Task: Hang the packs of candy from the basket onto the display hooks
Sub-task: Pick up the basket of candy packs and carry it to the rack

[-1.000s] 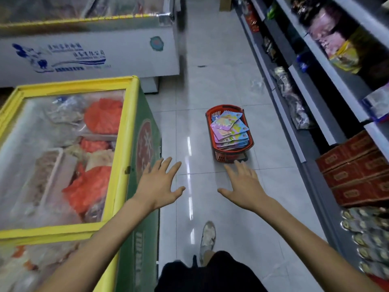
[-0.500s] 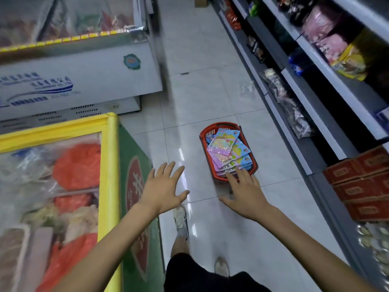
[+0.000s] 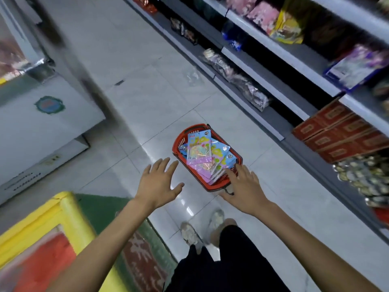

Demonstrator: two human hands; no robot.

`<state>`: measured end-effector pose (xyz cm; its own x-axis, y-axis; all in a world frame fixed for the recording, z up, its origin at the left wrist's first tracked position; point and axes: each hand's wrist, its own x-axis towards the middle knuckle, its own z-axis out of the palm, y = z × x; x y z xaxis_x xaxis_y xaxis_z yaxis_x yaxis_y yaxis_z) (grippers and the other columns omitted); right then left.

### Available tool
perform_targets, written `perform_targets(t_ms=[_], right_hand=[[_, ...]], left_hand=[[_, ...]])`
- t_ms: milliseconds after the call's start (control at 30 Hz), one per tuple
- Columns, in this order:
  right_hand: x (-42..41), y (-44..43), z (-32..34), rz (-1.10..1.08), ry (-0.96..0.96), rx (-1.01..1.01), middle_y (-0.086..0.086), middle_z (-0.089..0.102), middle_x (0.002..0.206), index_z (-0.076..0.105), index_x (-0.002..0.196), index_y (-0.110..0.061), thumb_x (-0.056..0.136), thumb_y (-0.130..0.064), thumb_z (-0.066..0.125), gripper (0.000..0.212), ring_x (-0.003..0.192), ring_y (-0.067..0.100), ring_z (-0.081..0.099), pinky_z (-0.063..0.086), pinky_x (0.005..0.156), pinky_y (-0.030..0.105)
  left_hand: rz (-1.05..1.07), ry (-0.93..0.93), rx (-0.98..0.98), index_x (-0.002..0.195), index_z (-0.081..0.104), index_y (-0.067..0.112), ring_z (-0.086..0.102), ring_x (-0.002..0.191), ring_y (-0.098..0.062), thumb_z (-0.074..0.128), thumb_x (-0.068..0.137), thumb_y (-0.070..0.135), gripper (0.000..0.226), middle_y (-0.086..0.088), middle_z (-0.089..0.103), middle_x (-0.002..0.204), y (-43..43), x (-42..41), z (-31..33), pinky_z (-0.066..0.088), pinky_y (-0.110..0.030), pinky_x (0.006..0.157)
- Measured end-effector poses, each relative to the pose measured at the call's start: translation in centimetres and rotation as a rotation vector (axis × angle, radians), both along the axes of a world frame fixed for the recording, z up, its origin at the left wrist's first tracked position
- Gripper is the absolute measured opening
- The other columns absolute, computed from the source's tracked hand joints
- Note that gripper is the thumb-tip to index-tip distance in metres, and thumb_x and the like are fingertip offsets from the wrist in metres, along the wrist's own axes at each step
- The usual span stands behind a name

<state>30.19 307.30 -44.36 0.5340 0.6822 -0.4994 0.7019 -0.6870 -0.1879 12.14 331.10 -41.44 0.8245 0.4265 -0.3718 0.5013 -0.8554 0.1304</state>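
Candy packs (image 3: 205, 153) just beyond right grip (image 3: 245, 187)

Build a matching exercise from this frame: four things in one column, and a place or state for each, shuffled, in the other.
1. red basket
2. candy packs
3. left hand
4. brown cartons

A. stacked at the right, under a shelf
B. standing on the floor
C. piled inside the basket
D. open, fingers spread, holding nothing

Pairs: 1-B, 2-C, 3-D, 4-A.
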Motion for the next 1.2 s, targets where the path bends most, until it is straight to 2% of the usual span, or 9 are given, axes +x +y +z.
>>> perform_targets(t_ms=[167,300,400,567,900,1033,1100,1200], right_hand=[[2.8,1.4,-2.6,-0.144,0.042,0.026,0.016,0.016,0.17,0.02,0.164,-0.025,0.092,-0.074,0.05,0.092,0.157,0.039,0.012,0.012,0.125,0.053],[5.1,2.5,-4.9,-0.248,0.085,-0.001,0.017,0.016,0.17,0.019,0.164,-0.022,0.085,-0.078,0.032,0.098,0.157,0.039,0.011,0.01,0.125,0.054],[6.3,3.1,-6.9,-0.32,0.128,-0.029,0.019,0.017,0.169,0.018,0.164,-0.021,0.077,-0.081,0.019,0.106,0.157,0.04,0.011,0.01,0.126,0.056],[7.3,3.8,-11.0,-0.464,0.168,-0.059,0.02,0.018,0.169,0.017,0.164,-0.022,0.093,-0.072,0.046,0.092,0.157,0.042,0.013,0.012,0.126,0.054],[5.9,7.2,-21.7,-0.807,0.263,-0.146,0.018,0.032,0.164,0.026,0.16,-0.023,0.094,-0.071,0.048,0.085,0.153,0.037,0.03,0.033,0.122,0.052],[5.8,8.4,-28.0,-1.057,0.403,-0.095,0.016,0.042,0.159,0.029,0.158,-0.025,0.092,-0.073,0.055,0.086,0.145,0.036,0.044,0.044,0.111,0.053],[5.6,8.7,-31.3,-1.179,0.49,-0.019,0.012,0.052,0.152,0.031,0.154,-0.028,0.087,-0.079,0.054,0.087,0.136,0.036,0.054,0.052,0.104,0.055],[5.4,8.3,-37.0,-1.289,0.49,0.066,0.012,0.064,0.136,0.039,0.146,-0.026,0.095,-0.057,0.064,0.065,0.121,0.037,0.065,0.058,0.093,0.055]], left_hand=[[-0.123,0.033,0.007,0.161,0.031,0.028,0.032,0.153,-0.032,0.033,0.087,0.075,0.088,-0.007,0.034,0.167,4.0,6.1,-2.1,0.03,-0.054,0.123],[-0.211,0.136,0.037,0.164,0.024,0.03,0.024,0.157,-0.028,0.041,0.094,0.072,0.083,-0.004,0.027,0.17,6.8,10.6,-4.6,0.024,-0.051,0.126],[-0.242,0.21,0.049,0.163,0.024,0.03,0.025,0.156,-0.028,0.042,0.093,0.073,0.084,-0.004,0.027,0.17,8.9,13.6,-6.6,0.025,-0.052,0.125],[-0.323,0.329,0.042,0.163,0.023,0.03,0.024,0.157,-0.03,0.044,0.093,0.074,0.085,-0.006,0.025,0.171,12.1,18.0,-10.6,0.024,-0.054,0.125],[-0.467,0.492,0.027,0.161,0.024,0.028,0.035,0.152,-0.03,0.047,0.094,0.074,0.085,-0.005,0.036,0.165,18.5,25.8,-23.3,0.035,-0.055,0.12],[-0.472,0.607,-0.003,0.161,0.023,0.027,0.037,0.15,-0.032,0.05,0.093,0.075,0.088,-0.007,0.037,0.165,20.5,27.7,-30.3,0.036,-0.059,0.117],[-0.426,0.589,-0.025,0.161,0.019,0.026,0.045,0.144,-0.034,0.055,0.091,0.073,0.091,-0.009,0.044,0.158,21.5,28.4,-33.9,0.041,-0.06,0.114],[-0.34,0.466,-0.036,0.16,0.013,0.022,0.058,0.127,-0.035,0.061,0.09,0.068,0.097,-0.012,0.054,0.143,22.5,29.6,-39.4,0.051,-0.061,0.102]])
